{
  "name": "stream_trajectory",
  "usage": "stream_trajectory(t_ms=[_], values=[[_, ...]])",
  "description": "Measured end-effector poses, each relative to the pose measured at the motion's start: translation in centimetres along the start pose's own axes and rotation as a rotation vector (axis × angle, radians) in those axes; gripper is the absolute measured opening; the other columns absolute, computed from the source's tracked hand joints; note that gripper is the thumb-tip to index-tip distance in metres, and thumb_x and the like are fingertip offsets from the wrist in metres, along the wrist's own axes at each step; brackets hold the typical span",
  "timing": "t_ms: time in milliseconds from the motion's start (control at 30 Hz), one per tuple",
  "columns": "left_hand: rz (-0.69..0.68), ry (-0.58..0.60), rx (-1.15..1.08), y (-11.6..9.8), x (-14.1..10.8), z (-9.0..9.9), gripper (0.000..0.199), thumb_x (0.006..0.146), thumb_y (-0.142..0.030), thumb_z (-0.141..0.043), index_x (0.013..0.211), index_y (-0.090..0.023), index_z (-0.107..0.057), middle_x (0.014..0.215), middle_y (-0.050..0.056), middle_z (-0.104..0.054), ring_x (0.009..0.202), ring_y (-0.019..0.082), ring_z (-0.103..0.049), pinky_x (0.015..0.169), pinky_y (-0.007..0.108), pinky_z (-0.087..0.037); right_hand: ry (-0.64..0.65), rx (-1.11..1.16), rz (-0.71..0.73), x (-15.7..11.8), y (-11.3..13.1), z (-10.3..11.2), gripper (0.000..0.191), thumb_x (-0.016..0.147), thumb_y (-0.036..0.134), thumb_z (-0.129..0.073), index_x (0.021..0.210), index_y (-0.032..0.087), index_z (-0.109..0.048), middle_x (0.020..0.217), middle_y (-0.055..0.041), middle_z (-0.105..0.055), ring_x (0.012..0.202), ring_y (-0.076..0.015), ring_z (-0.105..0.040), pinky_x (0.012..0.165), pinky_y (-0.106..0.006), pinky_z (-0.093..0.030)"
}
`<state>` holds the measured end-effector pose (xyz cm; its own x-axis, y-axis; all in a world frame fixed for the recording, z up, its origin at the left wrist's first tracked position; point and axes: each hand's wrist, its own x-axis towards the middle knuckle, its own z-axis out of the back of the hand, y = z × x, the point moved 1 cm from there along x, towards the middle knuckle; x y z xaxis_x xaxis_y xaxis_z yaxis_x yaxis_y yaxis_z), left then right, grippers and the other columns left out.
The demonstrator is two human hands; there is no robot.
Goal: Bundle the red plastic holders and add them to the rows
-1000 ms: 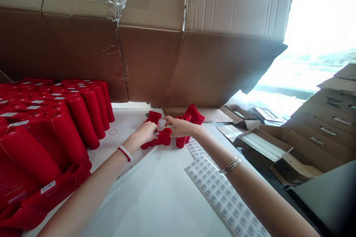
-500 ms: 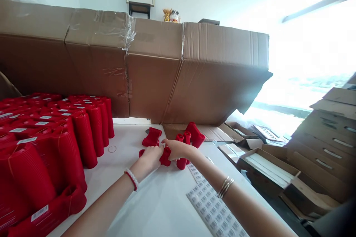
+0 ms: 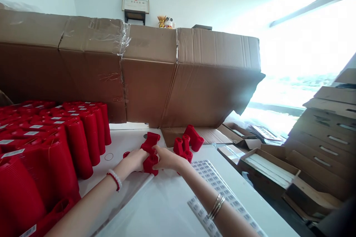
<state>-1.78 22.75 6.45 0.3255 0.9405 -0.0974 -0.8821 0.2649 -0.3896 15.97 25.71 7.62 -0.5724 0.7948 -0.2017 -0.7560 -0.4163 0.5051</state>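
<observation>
Both hands meet above the white table (image 3: 167,207). My left hand (image 3: 135,159), a beaded bracelet at its wrist, is closed on a small red rolled piece (image 3: 151,163) with curled ends. From the other side my right hand (image 3: 168,160) grips the same piece with thumb and fingers. Part of the left fingers is hidden behind it. Just beyond the hands lies another red roll (image 3: 151,140). Red double rolls (image 3: 182,147) stand to the right of my right hand, and a further red roll (image 3: 194,137) leans behind them.
Tall red rolls with white labels (image 3: 75,148) fill the table's left side. A thin rubber band (image 3: 108,156) lies near them. Barcode sticker sheets (image 3: 214,177) rest under my right forearm. Big cardboard (image 3: 150,92) leans over the back; open boxes (image 3: 267,170) stand at right.
Both hands have moved left and slightly nearer with the red piece between them. It now shows more of its curled ends. The camera view has shifted a little.
</observation>
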Motion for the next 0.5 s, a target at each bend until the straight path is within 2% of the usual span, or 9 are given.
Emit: stream_trajectory(t_ms=[100, 267, 367, 500], values=[[0.042, 0.104, 0.066, 0.8, -1.1, 0.4, 0.033, 0.096, -0.038, -0.068, 0.122, -0.018, -0.065, 0.122, 0.007, -0.067, 0.106, 0.025, -0.068, 0.089, 0.043, -0.059, -0.05, 0.088, 0.064, 0.4, -0.8, -2.0, 0.038, 0.1, 0.033, -0.065, 0.134, 0.019, -0.059, 0.129, -0.0107, -0.063, 0.103, -0.0231, -0.067, 0.086, -0.042, -0.06], [0.064, 0.136, 0.113, 0.7, -1.7, 0.9, 0.033, 0.097, -0.038, -0.066, 0.124, -0.018, -0.065, 0.126, 0.008, -0.066, 0.109, 0.026, -0.067, 0.092, 0.045, -0.058, -0.065, 0.187, 0.135, 0.9, -2.6, -4.8, 0.037, 0.099, 0.034, -0.066, 0.132, 0.017, -0.06, 0.125, -0.0101, -0.065, 0.103, -0.0233, -0.068, 0.087, -0.043, -0.06], [0.075, 0.135, 0.124, 0.8, -1.5, 0.8, 0.034, 0.097, -0.038, -0.066, 0.124, -0.018, -0.064, 0.126, 0.009, -0.066, 0.108, 0.026, -0.067, 0.092, 0.045, -0.058, -0.079, 0.193, 0.149, 1.1, -3.2, -5.7, 0.036, 0.099, 0.034, -0.066, 0.131, 0.017, -0.061, 0.126, -0.0102, -0.065, 0.104, -0.0236, -0.068, 0.088, -0.044, -0.059], [0.08, 0.119, 0.153, 1.0, -1.0, 0.5, 0.036, 0.097, -0.037, -0.066, 0.127, -0.018, -0.062, 0.127, 0.01, -0.065, 0.108, 0.025, -0.067, 0.091, 0.046, -0.058, -0.109, 0.177, 0.167, 1.2, -3.2, -5.7, 0.037, 0.099, 0.034, -0.066, 0.131, 0.017, -0.061, 0.128, -0.0105, -0.064, 0.108, -0.0249, -0.067, 0.091, -0.046, -0.058]])
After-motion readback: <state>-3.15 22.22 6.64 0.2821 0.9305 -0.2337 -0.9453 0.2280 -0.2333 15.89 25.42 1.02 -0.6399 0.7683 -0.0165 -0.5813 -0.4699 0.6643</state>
